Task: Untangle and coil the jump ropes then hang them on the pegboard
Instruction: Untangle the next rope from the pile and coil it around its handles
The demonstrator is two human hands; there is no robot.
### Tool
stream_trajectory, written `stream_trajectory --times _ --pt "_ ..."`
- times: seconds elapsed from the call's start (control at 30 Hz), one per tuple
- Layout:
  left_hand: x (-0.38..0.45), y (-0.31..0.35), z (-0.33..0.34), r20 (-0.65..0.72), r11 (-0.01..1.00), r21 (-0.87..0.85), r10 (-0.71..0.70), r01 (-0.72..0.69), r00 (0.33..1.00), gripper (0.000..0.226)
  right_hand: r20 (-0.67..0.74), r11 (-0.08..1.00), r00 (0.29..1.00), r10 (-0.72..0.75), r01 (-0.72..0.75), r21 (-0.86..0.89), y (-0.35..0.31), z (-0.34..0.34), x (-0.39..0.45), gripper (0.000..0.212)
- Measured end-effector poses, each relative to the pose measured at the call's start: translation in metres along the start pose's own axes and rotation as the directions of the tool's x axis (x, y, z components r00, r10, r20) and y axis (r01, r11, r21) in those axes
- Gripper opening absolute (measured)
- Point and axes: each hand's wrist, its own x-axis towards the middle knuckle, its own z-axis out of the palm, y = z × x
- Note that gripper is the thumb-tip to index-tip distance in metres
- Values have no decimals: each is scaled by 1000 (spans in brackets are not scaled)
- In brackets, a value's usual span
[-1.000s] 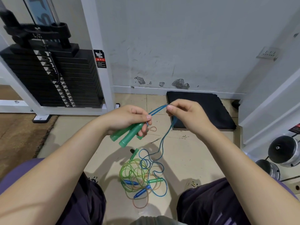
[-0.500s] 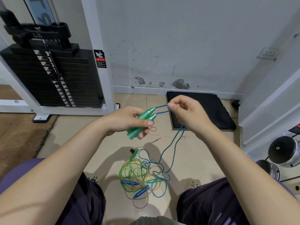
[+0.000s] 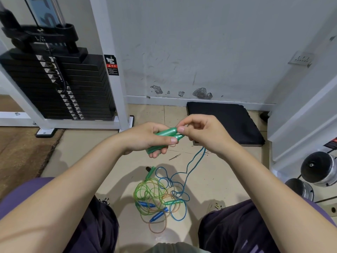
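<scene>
Hands meet closer together than half a second ago: the right hand [image 3: 206, 133], which was pinching the blue cord a little way off from the handles, now sits right at their tips, its thumb and forefinger pressed together at the end of the upper handle. The left hand [image 3: 145, 138] keeps its fingers curled around the two green handles [image 3: 166, 136], which lie side by side and point to the right; a second ago they pointed down and left. The short stretch of cord that showed between the hands is now hidden. The blue rope [image 3: 193, 165] hangs in two strands from under the right hand down to the tiled floor [image 3: 82, 152], where it ends in loose loops; those strands hang further right than before. Beside the loops, between the person's knees, lies the rope tangle [image 3: 155, 198]: thin green, yellow and orange cords knotted together, with two blue handles and a green handle lying in it, and another green handle at its upper edge. The tangle has not moved. A black weight stack [image 3: 54, 88] stands at the left, and a black mat [image 3: 226, 123] lies against the white wall [image 3: 200, 42].
</scene>
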Motion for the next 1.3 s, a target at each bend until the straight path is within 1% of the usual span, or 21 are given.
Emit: stream_trajectory --times 0.13,0.23,0.33,0.4,0.5,0.6,0.67,0.7,0.73,0.77,0.83,0.9,0.97,1.0,1.07,1.1,1.17,1.23,1.3 --pt "0 0 -1 0 1000 10 -2 2 1000 19 13 1000 1000 -6 6 -9 0 0 1 5" --pt "-1 0 -1 -19 1000 14 12 -12 1000 18 35 999 999 2 0 -51 1 2 2 7" --pt "-1 0 0 -33 1000 16 18 -18 999 20 67 999 998 -4 6 -36 3 5 1 5" --pt "0 0 0 -27 1000 12 20 -20 999 21 53 1000 999 1 0 -25 3 5 1 7" --pt "-1 1 -3 -10 999 -33 24 -24 1000 16 11 1000 1000 15 -15 10 2 -1 3 9" --pt "-4 2 -10 44 1000 -21 -5 6 999 24 -14 1000 1000 27 -27 5 2 -9 3 8" --pt "-5 0 -13 75 999 -26 22 -20 997 24 -23 998 999 47 -46 45 3 -11 3 7" --pt "-4 0 -13 48 998 -50 51 -48 998 24 -49 995 997 62 -58 86 4 -12 4 7" --pt "-3 -1 -15 -18 993 -93 76 -78 997 27 -91 988 993 79 -66 138 4 -14 5 6" --pt "-1 -1 -16 -117 981 -159 92 -110 989 30 -139 981 986 92 -66 182 5 -16 7 5" --pt "3 -1 -21 -333 928 -315 88 -198 939 33 -223 978 970 95 -49 205 7 -22 9 6" --pt "5 -1 -25 -495 876 -399 44 -272 868 31 -264 985 959 102 -60 163 9 -26 9 13" --pt "6 -2 -27 -572 893 -359 20 -273 820 29 -248 991 961 122 -105 80 11 -22 9 14" --pt "6 -3 -26 -578 917 -312 24 -247 816 29 -219 991 967 129 -130 11 11 -18 9 14" --pt "7 -5 -22 -543 964 -198 42 -177 839 28 -123 979 983 134 -151 -140 10 -10 6 15" --pt "7 -6 -21 -517 982 -134 42 -129 855 27 -66 972 989 132 -143 -187 9 -6 4 14" --pt "6 -8 -19 -449 1000 16 14 -8 894 27 13 969 994 112 -106 -222 5 0 1 12" --pt "5 -9 -17 -347 980 171 -36 101 937 29 30 973 997 77 -68 -221 0 2 1 10" --pt "3 -9 -13 -217 954 262 -90 147 972 28 29 982 998 55 -49 -181 -4 3 1 9"
